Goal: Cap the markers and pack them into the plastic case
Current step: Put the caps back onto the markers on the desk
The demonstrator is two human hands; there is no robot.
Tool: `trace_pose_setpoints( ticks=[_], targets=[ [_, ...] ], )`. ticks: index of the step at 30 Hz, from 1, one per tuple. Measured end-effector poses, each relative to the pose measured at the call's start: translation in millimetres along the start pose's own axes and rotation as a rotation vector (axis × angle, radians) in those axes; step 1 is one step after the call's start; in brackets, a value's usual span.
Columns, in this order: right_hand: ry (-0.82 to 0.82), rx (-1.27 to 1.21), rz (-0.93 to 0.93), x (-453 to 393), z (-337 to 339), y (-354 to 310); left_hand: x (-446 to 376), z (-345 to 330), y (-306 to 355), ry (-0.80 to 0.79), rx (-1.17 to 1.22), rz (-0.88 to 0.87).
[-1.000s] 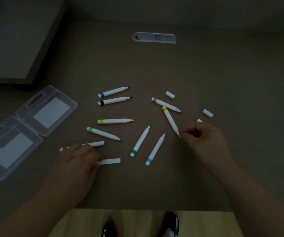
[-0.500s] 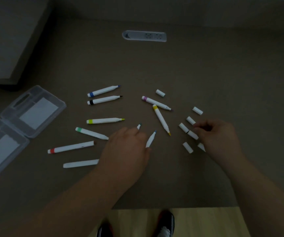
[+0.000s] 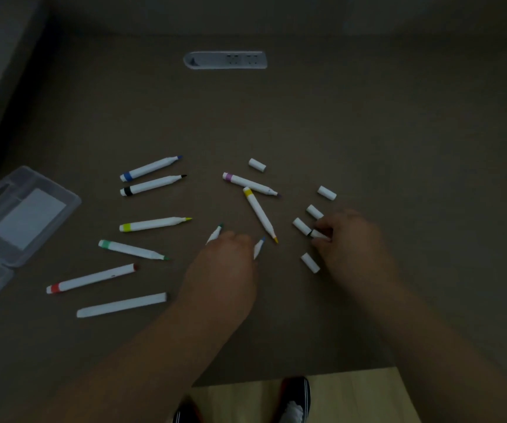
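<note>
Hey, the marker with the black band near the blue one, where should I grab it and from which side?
Pinch the black-band marker mid-barrel from above, thumb and finger on its long sides. It lies flat, tip uncapped at the right end, with the blue-band marker close behind it, so the middle is probably the cleanest hold.

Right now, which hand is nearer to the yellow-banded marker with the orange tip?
Left. The left hand sits just left of the yellow-banded marker and its tip; the right hand is farther right, among the caps.
</note>
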State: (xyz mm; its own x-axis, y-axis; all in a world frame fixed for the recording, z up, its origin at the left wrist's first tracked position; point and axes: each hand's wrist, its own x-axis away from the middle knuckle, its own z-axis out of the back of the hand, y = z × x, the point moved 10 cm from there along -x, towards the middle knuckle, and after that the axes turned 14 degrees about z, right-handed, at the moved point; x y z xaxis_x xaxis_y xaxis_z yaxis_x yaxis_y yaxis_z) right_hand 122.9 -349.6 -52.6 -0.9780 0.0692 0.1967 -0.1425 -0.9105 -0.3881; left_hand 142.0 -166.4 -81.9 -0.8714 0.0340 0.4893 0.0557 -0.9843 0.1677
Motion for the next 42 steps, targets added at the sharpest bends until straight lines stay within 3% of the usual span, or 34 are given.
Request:
trace_pose_setpoints(
  ticks=[4, 9, 13, 19, 24, 31, 35, 40, 42],
  targets=[
    [0.039, -0.073, 0.053, -1, 6, -3, 10, 24, -4, -0.009, 0.440, 0.014],
    [0.113, -0.531, 0.044, 11, 15, -7, 4, 31, -11, -0.216, 1.017, 0.168],
    [0.022, -0.821, -0.035, 13, 3, -12, -1, 32, -9, -0.294, 1.196, 0.192],
    [-0.093, -1.160, -0.136, 14, -24, -20, -6, 34, -5, -0.316, 1.225, 0.172],
    [-0.116, -0.955, -0.100, 18, -22, -27, -6, 34, -8, -0.319, 1.227, 0.170],
    [-0.289, -0.042, 0.295, 26, -43, -68, -2, 26, -26, -0.307, 1.188, 0.237],
    [-0.312, -0.001, 0.280, 28, -51, -68, 1, 22, -33, -0.307, 1.166, 0.249],
    [-0.078, -0.032, 0.081, 23, -8, -30, 2, 23, -38, -0.318, 1.163, 0.249],
    [-0.090, 0.027, 0.041, 22, -2, -18, 2, 24, -38, -0.319, 1.162, 0.245]
  ],
)
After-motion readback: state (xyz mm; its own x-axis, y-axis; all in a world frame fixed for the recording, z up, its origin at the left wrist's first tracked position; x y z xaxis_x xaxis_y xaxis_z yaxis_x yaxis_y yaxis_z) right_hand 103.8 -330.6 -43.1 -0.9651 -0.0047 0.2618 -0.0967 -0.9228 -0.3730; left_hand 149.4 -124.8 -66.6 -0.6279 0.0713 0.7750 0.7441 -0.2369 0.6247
